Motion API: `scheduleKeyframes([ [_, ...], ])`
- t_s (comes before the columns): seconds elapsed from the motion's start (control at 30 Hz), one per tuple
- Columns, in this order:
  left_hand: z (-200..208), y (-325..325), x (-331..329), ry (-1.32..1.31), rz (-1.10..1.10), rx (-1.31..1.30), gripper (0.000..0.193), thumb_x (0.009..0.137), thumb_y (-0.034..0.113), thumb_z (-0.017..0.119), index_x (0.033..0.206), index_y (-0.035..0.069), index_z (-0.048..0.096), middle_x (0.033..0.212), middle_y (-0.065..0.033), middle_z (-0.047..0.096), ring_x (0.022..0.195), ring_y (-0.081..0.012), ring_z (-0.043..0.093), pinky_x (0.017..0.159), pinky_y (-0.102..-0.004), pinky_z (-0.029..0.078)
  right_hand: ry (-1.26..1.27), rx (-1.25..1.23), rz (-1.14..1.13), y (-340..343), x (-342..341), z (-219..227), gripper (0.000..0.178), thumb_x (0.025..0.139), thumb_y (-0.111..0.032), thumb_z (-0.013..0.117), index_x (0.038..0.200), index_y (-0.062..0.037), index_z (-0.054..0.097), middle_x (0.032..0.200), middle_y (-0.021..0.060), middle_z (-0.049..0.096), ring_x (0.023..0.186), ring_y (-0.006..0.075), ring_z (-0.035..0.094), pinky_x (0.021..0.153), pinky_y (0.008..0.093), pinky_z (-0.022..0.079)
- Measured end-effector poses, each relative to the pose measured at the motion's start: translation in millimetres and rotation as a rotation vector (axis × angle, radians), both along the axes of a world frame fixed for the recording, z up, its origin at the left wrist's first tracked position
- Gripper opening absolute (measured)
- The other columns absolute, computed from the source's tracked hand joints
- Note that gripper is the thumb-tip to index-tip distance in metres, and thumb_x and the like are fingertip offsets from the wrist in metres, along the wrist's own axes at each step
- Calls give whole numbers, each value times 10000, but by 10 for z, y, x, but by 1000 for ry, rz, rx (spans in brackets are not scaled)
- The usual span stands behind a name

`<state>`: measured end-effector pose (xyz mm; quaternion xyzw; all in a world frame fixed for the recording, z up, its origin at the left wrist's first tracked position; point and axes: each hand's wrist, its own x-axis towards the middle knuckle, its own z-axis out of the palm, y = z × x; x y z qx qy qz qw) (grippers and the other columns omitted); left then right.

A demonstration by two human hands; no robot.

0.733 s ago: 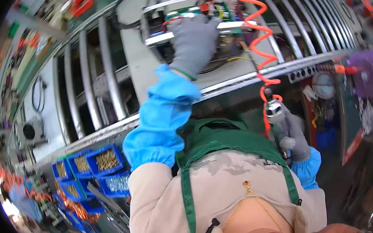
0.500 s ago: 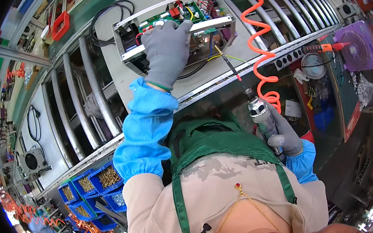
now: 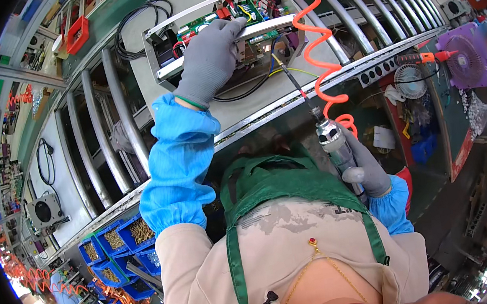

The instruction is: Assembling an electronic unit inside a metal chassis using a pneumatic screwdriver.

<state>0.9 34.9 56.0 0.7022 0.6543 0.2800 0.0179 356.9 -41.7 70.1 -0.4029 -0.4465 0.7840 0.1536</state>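
"Where does the unit [image 3: 266, 29] sit?"

"At twelve o'clock, on a grey plate [image 3: 233, 110]. It's an open metal frame with a green board [image 3: 197, 24] inside."

"And the left hand [image 3: 207, 61]?"

"Gloved in grey, it lies between eleven and twelve, over the unit's near rail [image 3: 255, 33]. Its fingers are partly bent, reaching past the rail toward the board. Their undersides are hidden, so I can't tell whether they grip the rail or only rest on it."

"What does the right hand [image 3: 367, 171] have?"

"A driver [image 3: 336, 143]. That hand, gloved too, is between three and four, with its fingers closed round the driver's body. The tool leans, and its long bit [image 3: 292, 79] points toward eleven."

"Does the bit touch the unit?"

"Its tip is close to the near side, below the rail. I can't make out any contact."

"What's that orange spiral?"

"A hose [image 3: 325, 66]. It coils from one o'clock, right of the unit, down toward the driver."

"Anything else around?"

"Rollers [image 3: 125, 111] flank the plate, toward ten and between one and two. Blue bins [image 3: 136, 247] sit at eight, some full of brass-coloured screws [image 3: 141, 231]. A purple fan [image 3: 460, 61] stands between two and three."
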Motion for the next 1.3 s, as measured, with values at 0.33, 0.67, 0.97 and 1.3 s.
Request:
scheduleKeyframes([
  [0.33, -61, 139, -118, -214, -108, -77, 433, 837, 97, 676, 1260, 193, 676, 1197, -85, 695, 1079, -321, 659, 943, -407, 533, 16, 47, 10, 117, -441, -98, 1279, 587, -625, 869, 1564, -83, 247, 986, 63, 599, 673, 109, 599, 530, 239, 468],
  [0.67, 24, 117, -88, -183, -117, -97, 477, 834, -6, 679, 1297, 102, 644, 1231, -147, 682, 1136, -290, 663, 984, -356, 514, -30, 18, 10, 158, -592, -97, 1027, 721, -227, 720, 1596, -136, 190, 991, 122, 596, 634, 164, 613, 583, 301, 514],
  [0.97, 68, 100, -73, -96, -92, -121, 463, 846, 37, 666, 1301, 121, 640, 1221, -130, 679, 1106, -311, 660, 960, -367, 528, 214, -239, -82, 34, -667, -16, 918, 798, -238, 688, 1583, -149, 221, 976, 148, 628, 561, 183, 632, 526, 310, 559],
  [1.3, 36, -416, -176, -260, 24, 433, 477, 818, 22, 660, 1292, 52, 609, 1181, -168, 641, 1065, -310, 647, 938, -377, 527, 174, -160, -176, -16, -820, 174, 1037, 778, -419, 754, 1603, -185, 170, 858, 129, 625, 542, 175, 639, 509, 310, 583],
])
